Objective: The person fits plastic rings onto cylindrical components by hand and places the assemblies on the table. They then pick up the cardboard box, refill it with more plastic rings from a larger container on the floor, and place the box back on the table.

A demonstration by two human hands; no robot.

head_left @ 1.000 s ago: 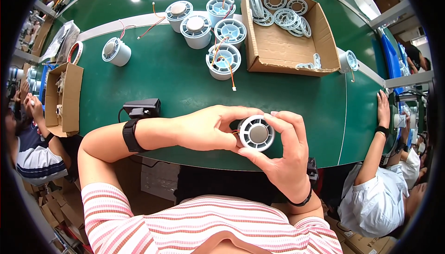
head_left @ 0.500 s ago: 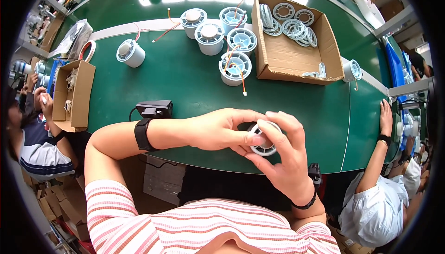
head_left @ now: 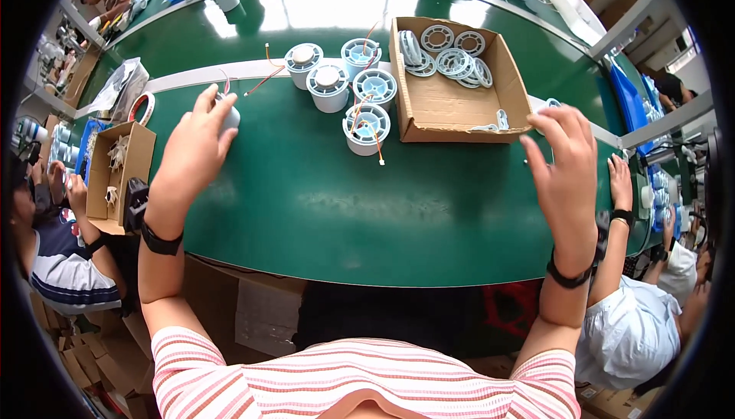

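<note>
My left hand is at the left of the bench, its fingers and thumb around a light-blue cup-shaped housing that they mostly cover. Thin wires stand up behind those fingers. At the right, my right hand has its thumb and fingers apart, beside the near right corner of the cardboard box. Just beyond its fingertips is another light-blue housing, largely hidden by the hand. Between my hands stand several housings; one white-capped housing is among them, and an uncapped wired housing shows its spokes.
The open cardboard box holds several light-blue rings. A narrower box with pale pieces stands far left, near a tape roll. Co-workers sit either side; one's hand rests on the bench at right.
My hands have parted from a white-capped housing held together near the bench's front edge. The left went far left, the right to the box's right corner. The view has shifted slightly.
</note>
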